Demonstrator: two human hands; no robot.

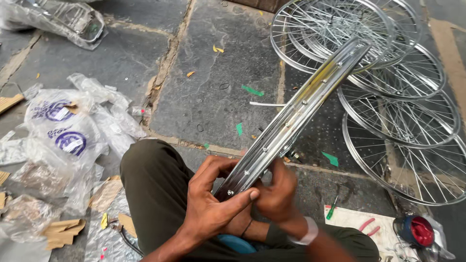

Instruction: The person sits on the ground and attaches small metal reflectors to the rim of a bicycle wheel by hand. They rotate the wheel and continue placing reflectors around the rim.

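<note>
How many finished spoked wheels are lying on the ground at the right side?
5 at least. Two overlap at the top, wheel one and wheel two; wheel three below them; wheel four lower; wheel five nearest. Overlaps may hide more.

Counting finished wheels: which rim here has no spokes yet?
The bare rim in both hands, left hand and right hand; the stacked wheels are all spoked.
</note>
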